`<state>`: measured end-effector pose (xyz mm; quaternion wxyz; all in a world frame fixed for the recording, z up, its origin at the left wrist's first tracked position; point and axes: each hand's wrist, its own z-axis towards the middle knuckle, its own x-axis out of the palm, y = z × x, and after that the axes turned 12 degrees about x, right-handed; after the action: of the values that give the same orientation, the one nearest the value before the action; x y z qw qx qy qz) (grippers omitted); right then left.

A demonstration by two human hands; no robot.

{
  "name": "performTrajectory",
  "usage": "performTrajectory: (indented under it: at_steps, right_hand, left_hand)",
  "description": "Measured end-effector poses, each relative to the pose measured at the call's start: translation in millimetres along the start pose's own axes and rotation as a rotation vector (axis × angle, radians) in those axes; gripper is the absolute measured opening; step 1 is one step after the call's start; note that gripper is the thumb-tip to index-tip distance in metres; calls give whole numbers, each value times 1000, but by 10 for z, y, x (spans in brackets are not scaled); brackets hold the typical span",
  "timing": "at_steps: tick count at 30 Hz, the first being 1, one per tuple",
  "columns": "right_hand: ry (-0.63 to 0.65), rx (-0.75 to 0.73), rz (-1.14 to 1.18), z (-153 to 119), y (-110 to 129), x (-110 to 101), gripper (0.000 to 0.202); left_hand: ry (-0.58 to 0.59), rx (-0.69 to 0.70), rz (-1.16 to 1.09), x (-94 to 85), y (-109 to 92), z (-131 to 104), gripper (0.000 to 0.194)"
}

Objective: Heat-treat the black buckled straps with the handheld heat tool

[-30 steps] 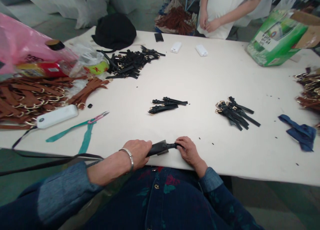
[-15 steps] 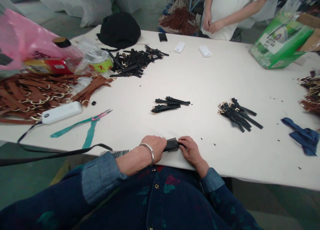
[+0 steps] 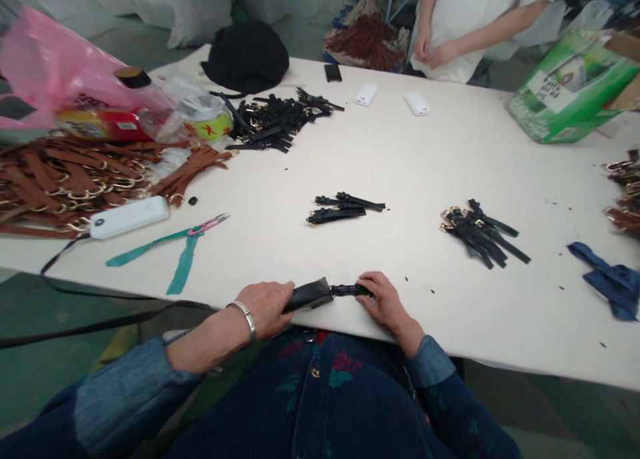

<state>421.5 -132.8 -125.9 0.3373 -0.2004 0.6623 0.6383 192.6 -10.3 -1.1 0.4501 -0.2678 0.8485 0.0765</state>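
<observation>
Our left hand (image 3: 263, 307) is closing its fingers around a black, box-ended piece (image 3: 311, 294), gripping it by the end nearer the wrist, while our right hand (image 3: 384, 302) is pinching a narrow black strap (image 3: 346, 290) between thumb and fingers. We are holding both just over the near edge of the white table (image 3: 425, 172), right in front of the body.

The strap is lying between the two hands: to the right of the left hand and directly to the left of the right fingertips. Its long axis is running left to right, almost level, and the piece is pointing toward it, sloping a little upward to the right. Their ends are meeting about midway between our hands; we are not able to tell how they are joining. Our right hand is the nearer one, touching the strap itself, whereas our left is staying apart from it by the length of the piece.

Beyond the hands, a small bunch of black straps (image 3: 336, 214) is lying straight ahead, and a gold-buckled bunch (image 3: 483, 239) is resting farther right.
</observation>
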Motion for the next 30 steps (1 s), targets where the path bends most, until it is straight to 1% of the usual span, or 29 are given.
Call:
performTrajectory:
  at_steps: [6,14,20,25,27,30]
  right_hand:
    - [47,-25,-102,55,147,19,27]
    - [17,6,-143,48,170,73,29]
    - [-20,27,-113,51,260,104,20]
    - [-37,77,-149,57,326,115,18]
    - [-32,84,-162,58,331,122,17]
    - [-3,57,-154,65,302,124,18]
  left_hand:
    - [-4,-23,-35,38,9,-5,32]
    - [-37,-40,-83,65,17,-29,31]
    - [-37,-49,-104,57,30,-50,31]
    - [-55,-29,-93,69,53,-52,30]
    - [-59,-15,-88,64,56,-47,29]
    - [-49,-10,-101,39,46,-39,28]
